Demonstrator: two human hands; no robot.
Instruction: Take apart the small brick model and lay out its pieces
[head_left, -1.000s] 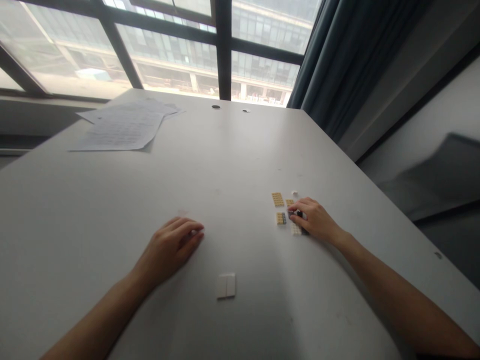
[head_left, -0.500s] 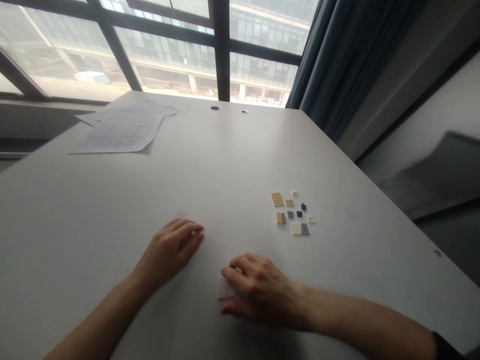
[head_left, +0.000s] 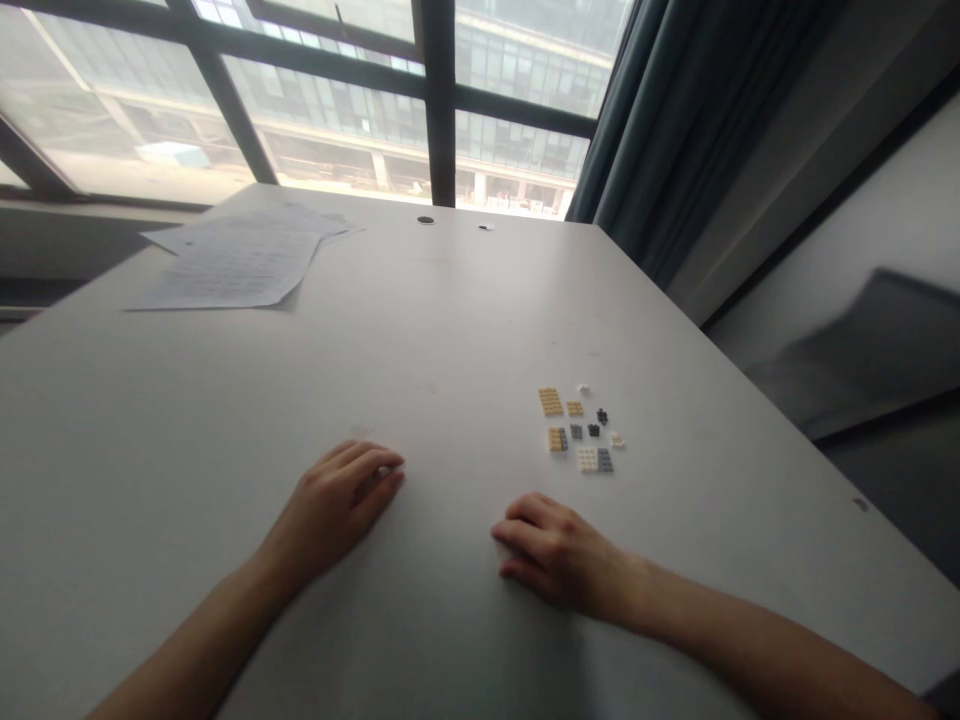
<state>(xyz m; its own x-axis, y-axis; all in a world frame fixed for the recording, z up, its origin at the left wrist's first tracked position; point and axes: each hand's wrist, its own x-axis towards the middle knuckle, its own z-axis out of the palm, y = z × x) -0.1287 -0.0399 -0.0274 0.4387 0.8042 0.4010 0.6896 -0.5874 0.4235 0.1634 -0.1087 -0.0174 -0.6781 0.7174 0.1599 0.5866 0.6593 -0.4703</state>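
Observation:
My left hand (head_left: 341,500) rests on the white table (head_left: 435,640), fingers loosely bent, with a small gap between thumb and forefinger. A tiny pale spot shows in that gap; I cannot tell what it is. To the right, my right hand (head_left: 551,550) lies low on the table, its thumb apart from the curled fingers, and nothing shows between them. Just beyond it are small toy building bricks: a tan plate (head_left: 550,402), a tan and grey piece (head_left: 557,439), a white plate (head_left: 587,460) against a grey piece (head_left: 605,461), and black pieces (head_left: 594,430).
Printed sheets of paper (head_left: 232,270) lie at the far left of the table. Near its back edge is a dark round spot (head_left: 425,220). Behind stand a window (head_left: 442,150) and a dark blue curtain (head_left: 660,130). A small dark mark (head_left: 860,505) sits near the right edge.
My right hand has moved right and slightly away from me. The pale flat thing under its fingers is no longer visible. My left hand and the bricks have stayed put.

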